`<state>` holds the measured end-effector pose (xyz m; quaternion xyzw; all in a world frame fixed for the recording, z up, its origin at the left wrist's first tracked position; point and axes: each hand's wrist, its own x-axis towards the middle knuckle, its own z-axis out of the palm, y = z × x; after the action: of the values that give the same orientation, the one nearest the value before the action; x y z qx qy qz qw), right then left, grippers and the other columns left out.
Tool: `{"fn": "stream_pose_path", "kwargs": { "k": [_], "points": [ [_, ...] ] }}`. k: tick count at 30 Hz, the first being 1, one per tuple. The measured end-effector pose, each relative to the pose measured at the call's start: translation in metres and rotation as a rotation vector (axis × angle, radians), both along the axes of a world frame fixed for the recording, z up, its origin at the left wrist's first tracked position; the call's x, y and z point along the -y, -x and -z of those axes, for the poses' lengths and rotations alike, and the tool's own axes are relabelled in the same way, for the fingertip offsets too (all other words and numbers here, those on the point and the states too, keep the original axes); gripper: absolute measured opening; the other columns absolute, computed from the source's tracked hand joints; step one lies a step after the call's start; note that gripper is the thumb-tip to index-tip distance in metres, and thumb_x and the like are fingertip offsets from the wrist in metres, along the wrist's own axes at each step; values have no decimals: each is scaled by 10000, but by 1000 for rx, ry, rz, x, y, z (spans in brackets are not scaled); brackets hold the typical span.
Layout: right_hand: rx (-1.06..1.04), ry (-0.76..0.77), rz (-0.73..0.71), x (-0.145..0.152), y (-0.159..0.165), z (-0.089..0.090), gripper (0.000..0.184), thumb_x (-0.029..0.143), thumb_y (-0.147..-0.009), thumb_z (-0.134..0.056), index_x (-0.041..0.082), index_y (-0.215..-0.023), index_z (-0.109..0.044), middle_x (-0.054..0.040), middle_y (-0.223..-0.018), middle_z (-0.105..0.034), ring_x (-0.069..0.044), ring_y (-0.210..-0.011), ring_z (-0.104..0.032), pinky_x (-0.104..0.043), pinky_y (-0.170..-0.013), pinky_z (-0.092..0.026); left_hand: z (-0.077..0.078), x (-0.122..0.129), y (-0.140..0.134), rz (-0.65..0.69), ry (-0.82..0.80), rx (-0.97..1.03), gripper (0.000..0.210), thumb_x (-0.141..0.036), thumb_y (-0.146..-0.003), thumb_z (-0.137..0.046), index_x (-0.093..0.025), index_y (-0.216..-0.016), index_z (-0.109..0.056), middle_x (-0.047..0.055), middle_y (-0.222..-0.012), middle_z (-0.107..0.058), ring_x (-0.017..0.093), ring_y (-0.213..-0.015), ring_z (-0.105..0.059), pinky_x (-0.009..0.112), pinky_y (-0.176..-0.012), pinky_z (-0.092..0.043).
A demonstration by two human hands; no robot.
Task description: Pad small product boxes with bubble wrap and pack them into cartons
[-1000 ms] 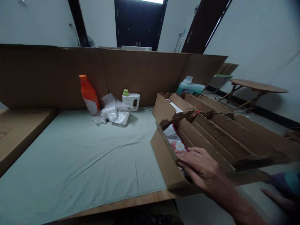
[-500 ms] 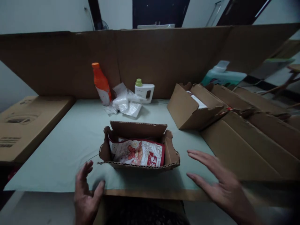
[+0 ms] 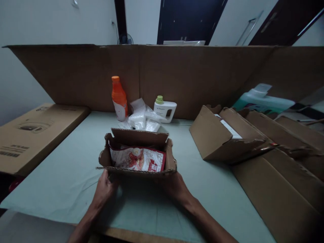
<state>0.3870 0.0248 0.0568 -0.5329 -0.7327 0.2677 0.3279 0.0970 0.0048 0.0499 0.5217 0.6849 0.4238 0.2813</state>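
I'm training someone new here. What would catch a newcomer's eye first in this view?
Probably the orange bottle, bright against the brown cardboard panel, left of centre at the back. Then the open cardboard box nearer the front, showing a red-and-white packet, with the left hand and right hand at its near side.

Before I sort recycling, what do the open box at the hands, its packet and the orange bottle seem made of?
Open box: matt brown corrugated cardboard; fluting shows along its cut edges. Packet: printed plastic film, perhaps, from its soft, slightly rippled look; finish unclear. Orange bottle: likely smooth plastic, given its moulded-looking shape and vivid colour.
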Motion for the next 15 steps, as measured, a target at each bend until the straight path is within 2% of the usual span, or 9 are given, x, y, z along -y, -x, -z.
{"fn": "stream_pose_path", "kwargs": {
  "k": [3,6,9,11,13,15],
  "points": [
    [-182,54,18,-31,16,0,739,261,-774,-729,211,-1463,-469,-119,-1352,-655,-320,-1218,-640,-484,-1004,-558,-2,-31,7,-27,-20,57,459,-491,-636,-623,-194,-986,-605,98,-949,-745,317,-913,-705,406,-780,-564],
    [-185,39,-88,-45,3,3,728,270,-804,-708,241,-1487,-456,-113,-1386,-635,-318,-1253,-618,-509,-1037,-532,4,-41,2,-30,-42,106,509,-465,-666,-628,-179,-1085,-585,109,-1017,-739,310,-963,-701,398,-815,-564],
    [7,-83,-188,-62,-36,0,556,275,-848,-667,271,-1397,-579,-118,-1483,-557,-333,-1342,-549,-548,-1084,-484,14,-38,-4,-49,-39,120,490,-423,-718,-603,-174,-1140,-580,123,-1066,-730,305,-999,-692,391,-828,-564],
    [175,-224,-129,-87,-57,-12,399,261,-883,-625,274,-1279,-678,-123,-1518,-520,-348,-1370,-518,-581,-1094,-452,20,-36,-4,-55,-7,93,476,-427,-717,-608,-175,-1121,-589,121,-1035,-731,311,-970,-693,392,-801,-568],
    [339,-351,-28,-125,-60,-29,329,205,-888,-604,270,-1184,-732,-125,-1548,-485,-366,-1399,-480,-601,-1080,-436,26,-37,0,-55,24,56,464,-456,-706,-627,-180,-1079,-599,113,-976,-731,315,-921,-695,394,-764,-570],
    [496,-427,17,-170,-47,-47,334,133,-852,-624,251,-1138,-750,-128,-1584,-442,-386,-1449,-410,-605,-1073,-421,30,-38,3,-52,41,31,463,-490,-704,-640,-184,-1050,-605,107,-940,-729,317,-888,-696,396,-739,-571]
  ]
}}
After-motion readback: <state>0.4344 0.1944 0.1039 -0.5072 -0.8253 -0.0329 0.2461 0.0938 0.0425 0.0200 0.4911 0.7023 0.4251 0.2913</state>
